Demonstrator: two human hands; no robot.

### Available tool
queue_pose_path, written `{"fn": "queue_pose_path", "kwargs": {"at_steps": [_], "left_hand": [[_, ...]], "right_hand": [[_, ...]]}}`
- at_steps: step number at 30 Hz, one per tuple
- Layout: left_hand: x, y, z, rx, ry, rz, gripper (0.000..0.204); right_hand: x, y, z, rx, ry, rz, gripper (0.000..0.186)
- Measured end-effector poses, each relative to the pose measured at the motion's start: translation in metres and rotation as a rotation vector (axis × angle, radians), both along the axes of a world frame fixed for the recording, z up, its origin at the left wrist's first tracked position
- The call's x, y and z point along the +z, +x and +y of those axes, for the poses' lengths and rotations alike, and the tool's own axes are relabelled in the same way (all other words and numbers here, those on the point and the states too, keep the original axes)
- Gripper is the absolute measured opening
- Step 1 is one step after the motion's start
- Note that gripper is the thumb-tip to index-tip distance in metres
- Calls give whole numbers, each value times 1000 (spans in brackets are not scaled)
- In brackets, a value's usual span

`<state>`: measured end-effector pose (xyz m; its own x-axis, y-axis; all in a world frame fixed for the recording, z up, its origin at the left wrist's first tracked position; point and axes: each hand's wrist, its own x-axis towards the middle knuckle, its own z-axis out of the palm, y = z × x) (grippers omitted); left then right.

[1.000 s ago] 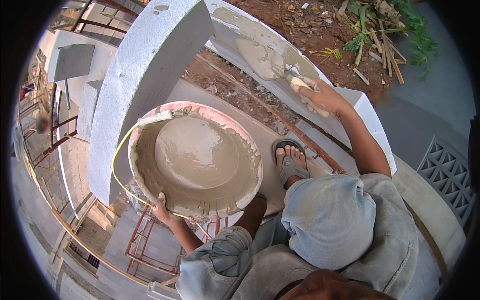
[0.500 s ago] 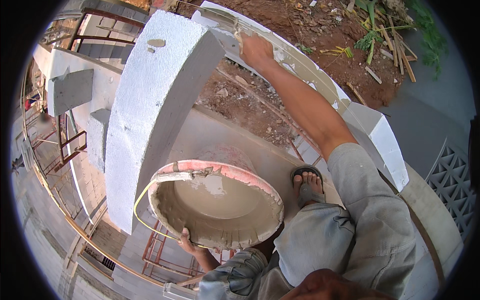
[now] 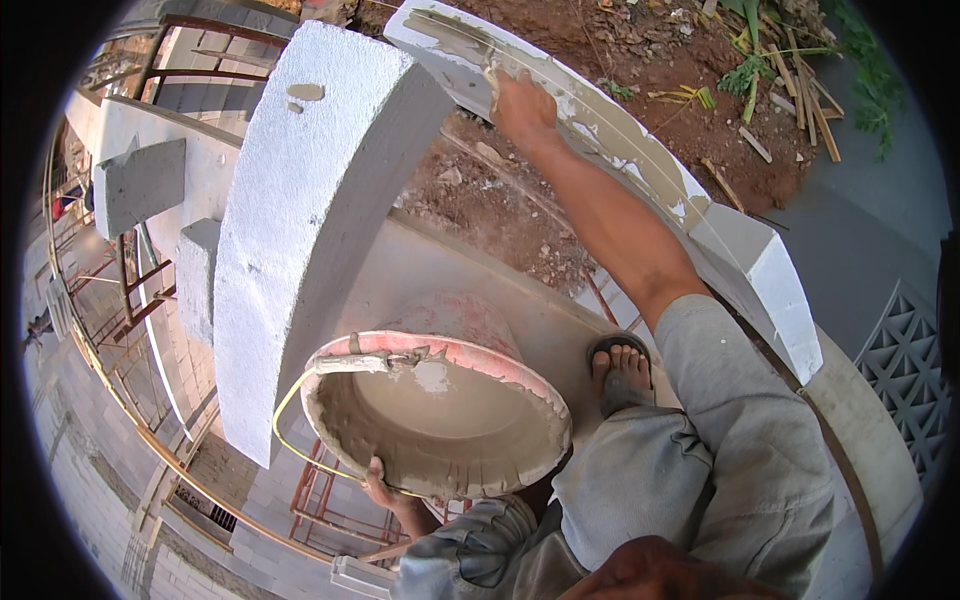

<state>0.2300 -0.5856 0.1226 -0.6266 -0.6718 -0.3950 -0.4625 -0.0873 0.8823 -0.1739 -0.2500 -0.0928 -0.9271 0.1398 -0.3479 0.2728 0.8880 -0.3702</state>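
Note:
My left hand (image 3: 384, 488) grips the near rim of a round, mortar-caked bucket (image 3: 470, 345), which tilts toward me. Grey wet mortar (image 3: 450, 400) lies inside it, and its yellow wire handle with a pale grip hangs over the left side. Stretched out ahead, my right hand (image 3: 524, 105) is closed round a pale, mortar-smeared tool (image 3: 493, 85) that looks like a trowel. Most of the tool is hidden by the fingers. It is at the curved white ledge (image 3: 745, 245), whose top carries a patchy band of grey mortar (image 3: 610, 125).
A thick curved white block (image 3: 290, 180) rises left of the bucket, with two mortar dabs on top. My sandalled foot (image 3: 620, 365) stands on the concrete beam (image 3: 560, 310). Scaffolding (image 3: 130, 290) drops away at left. Beyond the ledge lie soil (image 3: 680, 150) and wood scraps (image 3: 795, 95).
My right hand has shifted slightly toward me and to the right along the ledge, still closed on the tool. The left hand keeps its hold on the bucket rim.

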Motion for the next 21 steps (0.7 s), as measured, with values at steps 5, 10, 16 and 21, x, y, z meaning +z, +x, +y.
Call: {"fn": "queue_pose_path", "kwargs": {"at_steps": [5,10,16,21], "left_hand": [[-3,13,-9,-175,-243,31,58],[-17,33,-26,-225,-217,-12,58],[-22,33,-28,-214,-219,96,26],[-30,45,-43,-452,-534,113,26]], "right_hand": [[5,15,14,-64,-35,44,51],[5,35,28,-134,-40,63,40],[4,36,38,-82,-66,59,43],[16,45,35,-52,-81,-31,44]]}}
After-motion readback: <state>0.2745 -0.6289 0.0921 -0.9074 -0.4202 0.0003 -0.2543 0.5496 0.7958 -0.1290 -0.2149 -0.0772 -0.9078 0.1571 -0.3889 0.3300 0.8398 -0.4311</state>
